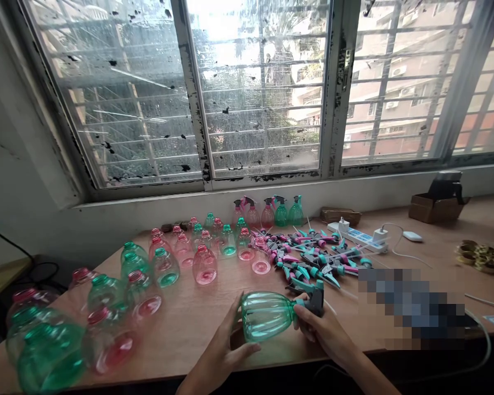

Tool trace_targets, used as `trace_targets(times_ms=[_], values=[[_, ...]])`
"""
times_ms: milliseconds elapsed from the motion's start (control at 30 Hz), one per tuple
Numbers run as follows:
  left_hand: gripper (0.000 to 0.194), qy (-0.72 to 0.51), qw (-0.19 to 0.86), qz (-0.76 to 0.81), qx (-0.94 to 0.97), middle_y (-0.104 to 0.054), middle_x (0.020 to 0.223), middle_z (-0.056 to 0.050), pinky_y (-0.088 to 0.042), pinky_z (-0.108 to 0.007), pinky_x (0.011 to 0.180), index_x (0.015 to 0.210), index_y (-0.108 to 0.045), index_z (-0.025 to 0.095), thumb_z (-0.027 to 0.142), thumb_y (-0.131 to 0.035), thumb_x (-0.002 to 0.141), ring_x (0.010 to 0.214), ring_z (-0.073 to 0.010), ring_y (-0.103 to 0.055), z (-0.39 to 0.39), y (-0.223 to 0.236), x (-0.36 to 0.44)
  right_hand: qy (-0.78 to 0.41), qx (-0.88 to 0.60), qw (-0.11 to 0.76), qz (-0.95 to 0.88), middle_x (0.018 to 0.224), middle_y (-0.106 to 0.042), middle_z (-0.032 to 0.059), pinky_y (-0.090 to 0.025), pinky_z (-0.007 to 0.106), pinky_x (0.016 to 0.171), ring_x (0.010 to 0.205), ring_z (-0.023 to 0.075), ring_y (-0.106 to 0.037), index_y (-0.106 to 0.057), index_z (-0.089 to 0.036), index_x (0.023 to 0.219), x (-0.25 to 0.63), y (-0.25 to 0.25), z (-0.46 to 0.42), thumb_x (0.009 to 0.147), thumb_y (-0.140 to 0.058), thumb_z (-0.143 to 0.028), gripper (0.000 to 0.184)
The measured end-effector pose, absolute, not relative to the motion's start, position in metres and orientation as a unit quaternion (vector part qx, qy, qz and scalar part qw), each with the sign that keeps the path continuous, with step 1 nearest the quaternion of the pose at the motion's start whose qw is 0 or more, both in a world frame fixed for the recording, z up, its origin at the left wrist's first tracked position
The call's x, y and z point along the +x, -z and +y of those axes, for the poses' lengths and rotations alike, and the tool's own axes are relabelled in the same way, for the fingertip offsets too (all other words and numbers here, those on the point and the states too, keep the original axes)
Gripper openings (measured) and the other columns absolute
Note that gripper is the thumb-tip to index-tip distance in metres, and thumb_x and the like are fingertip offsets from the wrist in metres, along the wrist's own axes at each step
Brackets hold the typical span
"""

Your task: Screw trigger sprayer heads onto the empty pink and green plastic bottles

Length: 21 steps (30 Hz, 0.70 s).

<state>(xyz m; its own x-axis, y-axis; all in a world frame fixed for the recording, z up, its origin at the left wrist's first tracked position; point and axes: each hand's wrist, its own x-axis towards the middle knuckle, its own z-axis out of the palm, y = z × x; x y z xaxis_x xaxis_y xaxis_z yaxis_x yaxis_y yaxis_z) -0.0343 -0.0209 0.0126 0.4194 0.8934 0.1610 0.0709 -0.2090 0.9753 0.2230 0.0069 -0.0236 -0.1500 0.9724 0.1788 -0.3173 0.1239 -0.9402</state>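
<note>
A green see-through spray bottle (267, 316) lies on its side in the air above the table's front edge, its base to the left. My left hand (226, 344) cups the base, with the thumb below and fingers behind, partly hidden. At the neck, my right hand (321, 328) is closed around the teal collar, just under the black and teal spray head (315, 299). Behind my hands is a pile of loose spray heads (308, 255) in pink, teal and black, with white tubes. Headless pink bottles (205, 265) and green bottles (166, 267) stand to the left.
Several bottles with spray heads (267, 213) stand by the window wall. A white power strip (358, 237) with plugs and a cable lies right of the pile. Further right are a cardboard box (435, 208) and a blurred-out patch (411, 307). More headless bottles crowd the table's left edge.
</note>
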Motion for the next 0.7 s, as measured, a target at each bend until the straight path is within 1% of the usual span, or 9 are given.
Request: trace_targets(times_ms=[67, 133, 233, 300, 400, 467, 600, 700], values=[[0.097, -0.404, 0.521, 0.356, 0.663, -0.050, 0.153, -0.008, -0.037, -0.049, 0.117, 0.158, -0.011, 0.037, 0.034, -0.075, 0.085, 0.139, -0.0331, -0.049, -0.020, -0.009, -0.035, -0.576, -0.327, 0.560, -0.497, 0.060, -0.067, -0.0026, -0.028, 0.019, 0.039, 0.040, 0.0061, -0.041, -0.053, -0.021, 0.090, 0.223, 0.024, 0.007, 0.086, -0.073, -0.047, 0.034], [0.097, -0.406, 0.519, 0.354, 0.663, -0.052, 0.150, -0.008, -0.035, -0.050, 0.118, 0.158, -0.009, 0.037, 0.035, -0.074, 0.086, 0.137, -0.0325, -0.051, -0.021, -0.008, -0.035, -0.575, -0.325, 0.562, -0.498, 0.060, -0.067, -0.0026, -0.029, 0.019, 0.039, 0.040, 0.0065, -0.041, -0.052, -0.021, 0.091, 0.223, 0.024, 0.008, 0.086, -0.073, -0.048, 0.034], [0.105, -0.406, 0.523, 0.347, 0.664, -0.049, 0.154, -0.009, -0.029, -0.052, 0.121, 0.158, -0.007, 0.036, 0.036, -0.079, 0.082, 0.141, -0.0334, -0.046, -0.022, -0.011, -0.033, -0.574, -0.326, 0.563, -0.497, 0.061, -0.067, -0.0026, -0.030, 0.019, 0.039, 0.040, 0.0068, -0.043, -0.053, -0.021, 0.094, 0.222, 0.027, 0.009, 0.086, -0.074, -0.048, 0.035], [0.103, -0.409, 0.529, 0.347, 0.658, -0.046, 0.156, -0.010, -0.026, -0.052, 0.122, 0.158, -0.011, 0.033, 0.038, -0.079, 0.082, 0.143, -0.0342, -0.043, -0.022, -0.015, -0.032, -0.574, -0.328, 0.562, -0.498, 0.061, -0.067, -0.0028, -0.031, 0.019, 0.039, 0.040, 0.0072, -0.044, -0.053, -0.021, 0.095, 0.222, 0.029, 0.009, 0.085, -0.075, -0.048, 0.036], [0.092, -0.411, 0.531, 0.353, 0.652, -0.048, 0.155, -0.010, -0.028, -0.052, 0.122, 0.157, -0.021, 0.031, 0.038, -0.076, 0.084, 0.144, -0.0354, -0.041, -0.022, -0.017, -0.031, -0.572, -0.330, 0.563, -0.497, 0.061, -0.067, -0.0026, -0.034, 0.020, 0.040, 0.041, 0.0080, -0.045, -0.055, -0.021, 0.097, 0.223, 0.031, 0.009, 0.085, -0.075, -0.047, 0.036], [0.094, -0.410, 0.527, 0.358, 0.653, -0.050, 0.153, -0.010, -0.030, -0.052, 0.121, 0.157, -0.022, 0.031, 0.035, -0.079, 0.081, 0.143, -0.0358, -0.042, -0.022, -0.016, -0.031, -0.572, -0.332, 0.564, -0.495, 0.062, -0.068, -0.0020, -0.036, 0.021, 0.040, 0.043, 0.0086, -0.046, -0.056, -0.021, 0.097, 0.223, 0.031, 0.010, 0.085, -0.075, -0.047, 0.035], [0.099, -0.410, 0.516, 0.362, 0.660, -0.052, 0.151, -0.010, -0.035, -0.051, 0.119, 0.158, -0.013, 0.034, 0.032, -0.078, 0.082, 0.139, -0.0345, -0.048, -0.020, -0.009, -0.034, -0.571, -0.336, 0.564, -0.493, 0.063, -0.069, -0.0011, -0.038, 0.022, 0.041, 0.046, 0.0110, -0.048, -0.056, -0.021, 0.097, 0.224, 0.033, 0.010, 0.084, -0.076, -0.047, 0.035], [0.098, -0.404, 0.513, 0.351, 0.671, -0.050, 0.153, -0.008, -0.031, -0.052, 0.120, 0.158, -0.005, 0.035, 0.032, -0.073, 0.086, 0.140, -0.0326, -0.047, -0.019, -0.006, -0.035, -0.574, -0.337, 0.562, -0.491, 0.061, -0.068, -0.0020, -0.038, 0.022, 0.041, 0.044, 0.0109, -0.047, -0.055, -0.021, 0.097, 0.224, 0.034, 0.010, 0.084, -0.076, -0.047, 0.035]])
